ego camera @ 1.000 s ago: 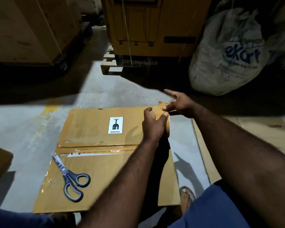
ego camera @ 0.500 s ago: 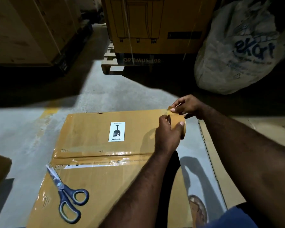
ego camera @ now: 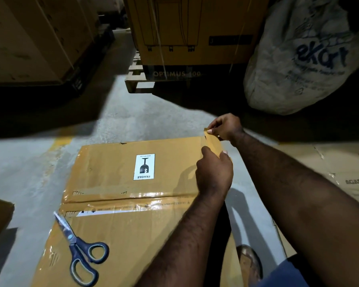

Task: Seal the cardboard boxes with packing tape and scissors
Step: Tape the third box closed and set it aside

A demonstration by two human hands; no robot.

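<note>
On a warehouse floor, at a cardboard box's (ego camera: 116,172) far right corner, the left hand (ego camera: 214,172) grips packing tape (ego camera: 212,141) while the right hand (ego camera: 226,127) pinches its free end, apparently drawing a strip; scissors (ego camera: 79,249) wait near its near left corner.

The brown box (ego camera: 116,166) lies flat on the floor (ego camera: 29,162), its middle seam shiny and stuck shut. The scissors (ego camera: 79,251) lie shut on its near left part. Brown tape (ego camera: 212,141) stretches over its far right corner.
</note>
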